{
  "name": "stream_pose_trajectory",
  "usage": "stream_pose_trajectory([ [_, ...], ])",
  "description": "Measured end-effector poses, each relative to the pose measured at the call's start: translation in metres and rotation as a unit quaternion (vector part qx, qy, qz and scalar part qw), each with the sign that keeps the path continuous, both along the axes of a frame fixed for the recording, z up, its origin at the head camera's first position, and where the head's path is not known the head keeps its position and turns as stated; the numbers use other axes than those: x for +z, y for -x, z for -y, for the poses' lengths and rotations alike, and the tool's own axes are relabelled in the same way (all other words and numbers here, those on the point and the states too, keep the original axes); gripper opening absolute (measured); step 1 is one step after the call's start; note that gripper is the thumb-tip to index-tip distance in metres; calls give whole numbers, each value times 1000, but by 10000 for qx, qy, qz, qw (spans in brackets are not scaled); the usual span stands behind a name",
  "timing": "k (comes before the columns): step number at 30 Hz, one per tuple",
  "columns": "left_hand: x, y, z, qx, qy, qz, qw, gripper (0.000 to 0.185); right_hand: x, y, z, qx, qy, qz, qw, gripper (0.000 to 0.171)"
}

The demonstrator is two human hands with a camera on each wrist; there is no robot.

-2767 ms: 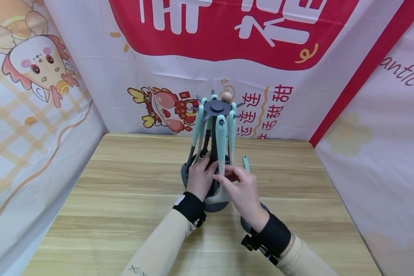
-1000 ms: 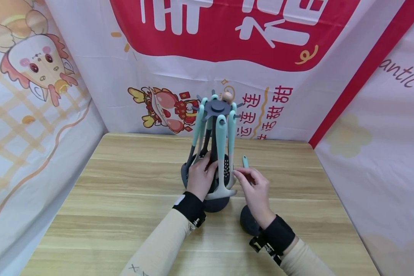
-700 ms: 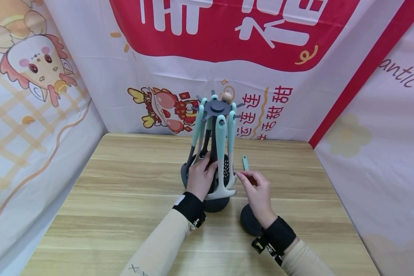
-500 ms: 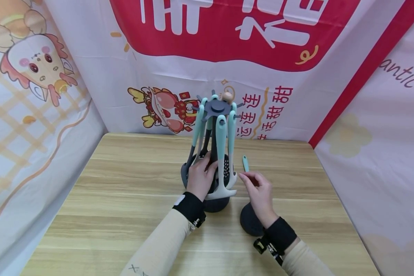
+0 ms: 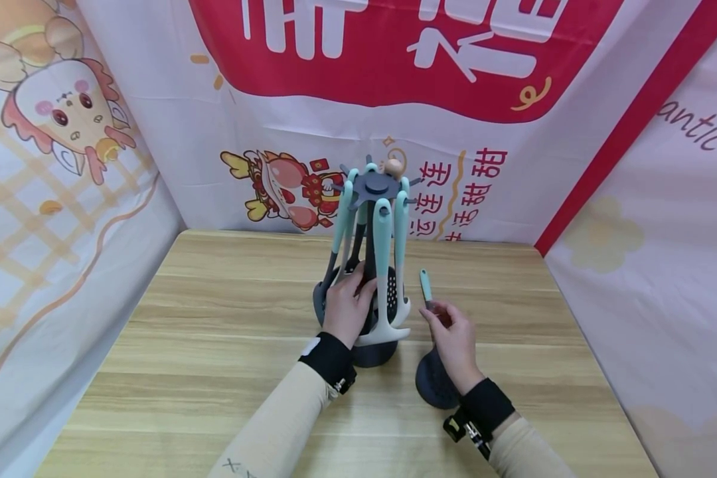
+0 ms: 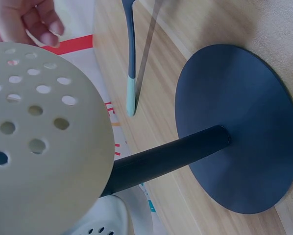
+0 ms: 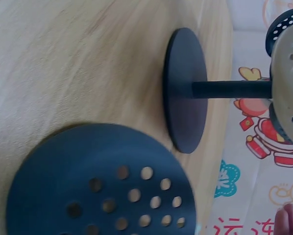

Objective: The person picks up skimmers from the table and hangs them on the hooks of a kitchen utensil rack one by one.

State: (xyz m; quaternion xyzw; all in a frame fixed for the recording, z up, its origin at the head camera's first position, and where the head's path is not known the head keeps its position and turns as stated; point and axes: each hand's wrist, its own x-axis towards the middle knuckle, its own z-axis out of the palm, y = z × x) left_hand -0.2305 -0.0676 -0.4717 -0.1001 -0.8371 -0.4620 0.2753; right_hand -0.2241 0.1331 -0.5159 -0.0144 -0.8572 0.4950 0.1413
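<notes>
A dark utensil rack (image 5: 375,189) stands upright with mint-handled utensils hanging around its pole. My left hand (image 5: 348,309) grips the pole among the hanging tools. Beneath it is the round dark base (image 6: 239,132). At the front hangs a utensil with a pale head (image 5: 384,333); a cream perforated skimmer (image 6: 43,132) fills the left wrist view's left side. On the table to the right lies a dark skimmer (image 5: 433,380) with a mint handle (image 5: 425,284). Over its shaft my right hand (image 5: 454,338) hovers, fingers loosely curled, holding nothing visible.
The wooden table (image 5: 215,372) extends on both sides of the rack. Printed cloth (image 5: 311,126) hangs behind the table's far edge and along its sides. A beige round knob (image 5: 393,168) shows at the top of the rack.
My right hand has let go of the pale-headed front utensil, which hangs turned differently, and moved right, over the skimmer on the table. The left hand has stayed on the pole.
</notes>
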Motion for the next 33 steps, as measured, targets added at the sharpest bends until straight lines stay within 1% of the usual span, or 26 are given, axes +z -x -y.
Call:
stream_pose_trajectory([
  [4, 1, 0, 0, 6, -1, -8, 10000, 33, -6, 3, -4, 3, -137, 507, 9986, 31],
  [8, 1, 0, 0, 8, -26, -23, 10000, 33, -13, 5, -8, 58, -98, 971, 9952, 42],
  [12, 0, 0, 0, 18, -40, -41, 10000, 33, -18, 7, -12, 102, -176, 1309, 9912, 53],
  [15, 0, 0, 0, 30, -36, -29, 10000, 33, -21, 8, -14, 111, -289, 1546, 9875, 57],
  [19, -1, 0, 0, 35, -29, -5, 10000, 33, -27, 8, -17, 142, -400, 1721, 9842, 60],
  [28, -2, 0, -1, 46, 18, -8, 10000, 33, -35, 8, -22, 253, -491, 1809, 9820, 64],
  [33, -2, 1, 0, 46, 13, -7, 10000, 33, -36, 9, -25, 301, -532, 2038, 9771, 67],
])
